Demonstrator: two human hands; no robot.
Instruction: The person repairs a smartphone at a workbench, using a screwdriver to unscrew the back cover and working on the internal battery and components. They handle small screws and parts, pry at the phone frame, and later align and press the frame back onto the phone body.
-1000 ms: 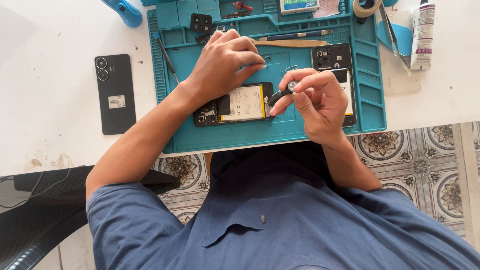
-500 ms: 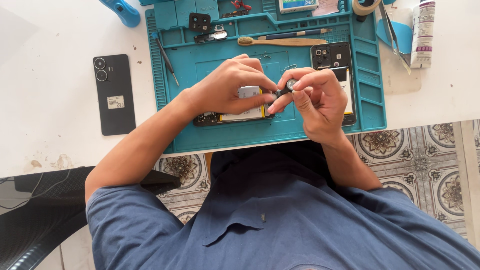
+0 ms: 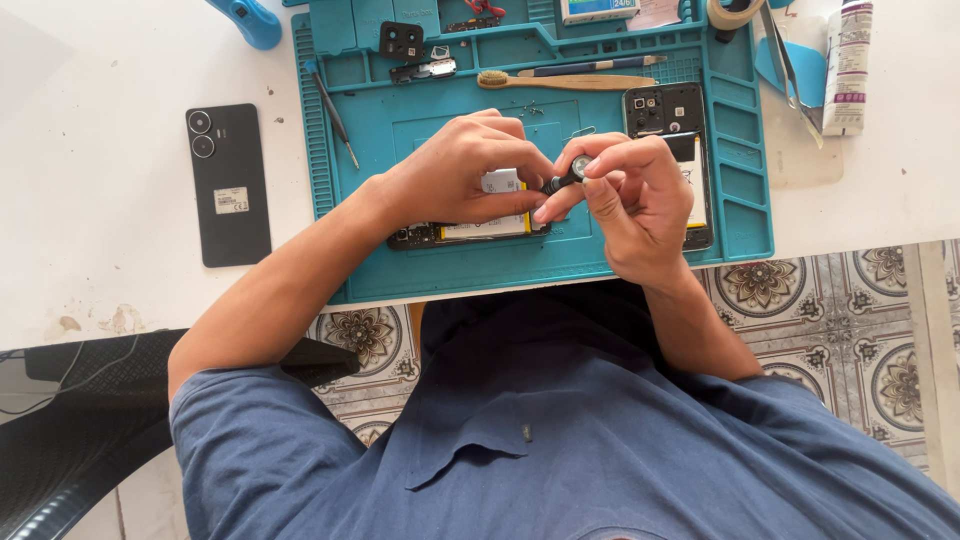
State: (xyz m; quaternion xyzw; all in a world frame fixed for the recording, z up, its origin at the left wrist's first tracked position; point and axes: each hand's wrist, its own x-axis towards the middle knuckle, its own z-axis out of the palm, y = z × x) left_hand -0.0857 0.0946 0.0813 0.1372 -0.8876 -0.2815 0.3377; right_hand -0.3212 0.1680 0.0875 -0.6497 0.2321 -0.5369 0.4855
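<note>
Over the teal silicone repair mat (image 3: 430,270), your right hand (image 3: 625,195) pinches a small black screwdriver (image 3: 563,181); your left hand (image 3: 455,180) fingers curl, pressing the opened black phone with yellow-edged battery (image 3: 470,230).

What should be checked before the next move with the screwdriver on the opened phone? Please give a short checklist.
1. Right hand grips the screwdriver: ok.
2. Left hand rests on the opened phone, steadying it: ok.
3. Phone lies on the blue mat, not on the bare table: ok.
4. Screwdriver tip seated in a screw: cannot tell, fingers hide it.
5. Loose screws kept safe: cannot tell, too small to see.
6. Brush and tweezers lie apart from the hands: ok.
</note>
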